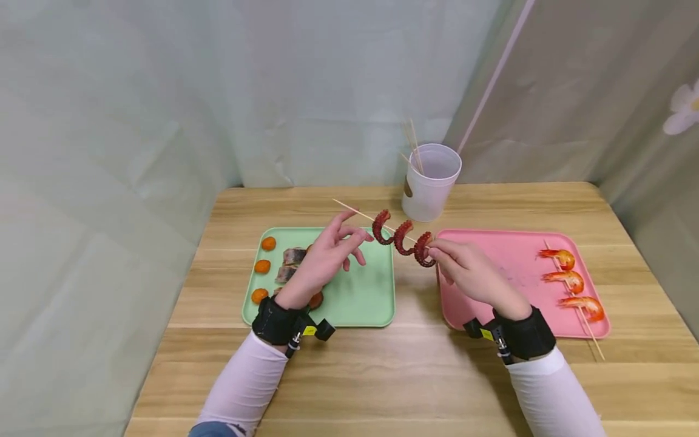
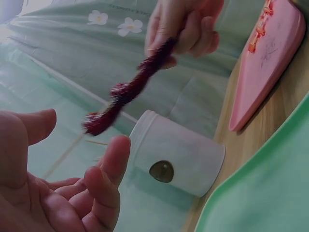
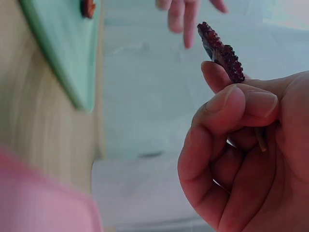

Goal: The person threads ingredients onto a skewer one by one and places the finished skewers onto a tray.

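Note:
My right hand [image 1: 469, 270] pinches a bamboo skewer [image 1: 352, 208] between thumb and fingers at its lower end, beside the nearest octopus piece. Three curled, dark red octopus tentacle pieces [image 1: 403, 238] are threaded along it, held up in the air between two trays. The skewer's blunt end [image 3: 260, 139] pokes out inside the right palm in the right wrist view. My left hand [image 1: 327, 255] hovers over the green tray [image 1: 366, 303], fingers loosely spread and thumb apart from them, close to the bare pointed end of the skewer. Nothing is gripped in it.
Orange balls [image 1: 262, 266] and grey-skinned fish pieces [image 1: 293, 256] lie on the green tray, partly behind the left arm. A pink tray [image 1: 491, 243] at right bears a skewer of three shrimp [image 1: 565, 282]. A white cup [image 1: 428, 197] with several bare skewers [image 1: 416, 149] stands behind.

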Demonstrator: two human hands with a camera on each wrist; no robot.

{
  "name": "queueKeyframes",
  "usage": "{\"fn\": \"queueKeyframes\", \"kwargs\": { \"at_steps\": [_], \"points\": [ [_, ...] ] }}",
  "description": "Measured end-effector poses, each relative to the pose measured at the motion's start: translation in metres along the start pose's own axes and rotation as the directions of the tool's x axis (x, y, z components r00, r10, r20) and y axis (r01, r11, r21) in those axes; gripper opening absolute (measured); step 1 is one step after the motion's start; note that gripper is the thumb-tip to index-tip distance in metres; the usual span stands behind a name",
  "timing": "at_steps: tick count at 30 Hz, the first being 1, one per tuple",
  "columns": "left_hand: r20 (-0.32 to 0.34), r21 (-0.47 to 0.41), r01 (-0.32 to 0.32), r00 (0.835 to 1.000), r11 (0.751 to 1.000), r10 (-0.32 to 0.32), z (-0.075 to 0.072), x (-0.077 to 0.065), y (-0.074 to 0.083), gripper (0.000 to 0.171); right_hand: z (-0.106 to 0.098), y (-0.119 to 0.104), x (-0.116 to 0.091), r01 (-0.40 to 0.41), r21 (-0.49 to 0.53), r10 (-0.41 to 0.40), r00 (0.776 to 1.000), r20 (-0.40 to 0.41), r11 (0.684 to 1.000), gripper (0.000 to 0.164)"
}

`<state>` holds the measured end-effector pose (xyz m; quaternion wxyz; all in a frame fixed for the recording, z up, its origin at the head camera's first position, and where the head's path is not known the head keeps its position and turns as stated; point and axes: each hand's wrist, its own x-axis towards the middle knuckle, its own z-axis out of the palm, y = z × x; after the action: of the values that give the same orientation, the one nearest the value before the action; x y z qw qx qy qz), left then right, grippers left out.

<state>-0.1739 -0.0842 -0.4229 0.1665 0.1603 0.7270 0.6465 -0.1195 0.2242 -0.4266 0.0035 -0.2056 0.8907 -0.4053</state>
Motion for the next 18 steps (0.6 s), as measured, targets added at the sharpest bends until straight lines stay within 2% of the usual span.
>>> {"fn": "queueKeyframes", "kwargs": {
  "at_steps": [6, 12, 15, 18],
  "points": [
    [0.017, 0.037, -0.018, 1.0, 0.999, 0.018, -0.003, 0.0, -0.001, 0.063, -0.014, 0.017, -0.029, -0.105, -0.004, 0.105, 0.994, -0.014, 0.994, 0.022],
    [0.033, 0.041, -0.014, 0.999, 0.999, 0.012, -0.005, -0.004, -0.004, 0.061, -0.029, 0.034, -0.078, -0.172, -0.059, 0.165, 0.98, -0.111, 0.983, 0.017],
    [0.036, 0.041, 0.0, 0.999, 0.999, -0.002, -0.006, -0.006, -0.004, 0.06, -0.038, 0.043, -0.104, -0.238, -0.103, 0.219, 0.961, -0.171, 0.966, 0.017],
    [0.039, 0.04, 0.013, 0.999, 0.999, -0.015, -0.006, -0.007, -0.003, 0.06, -0.045, 0.052, -0.13, -0.349, -0.123, 0.32, 0.925, -0.206, 0.929, 0.021]
  ]
}}
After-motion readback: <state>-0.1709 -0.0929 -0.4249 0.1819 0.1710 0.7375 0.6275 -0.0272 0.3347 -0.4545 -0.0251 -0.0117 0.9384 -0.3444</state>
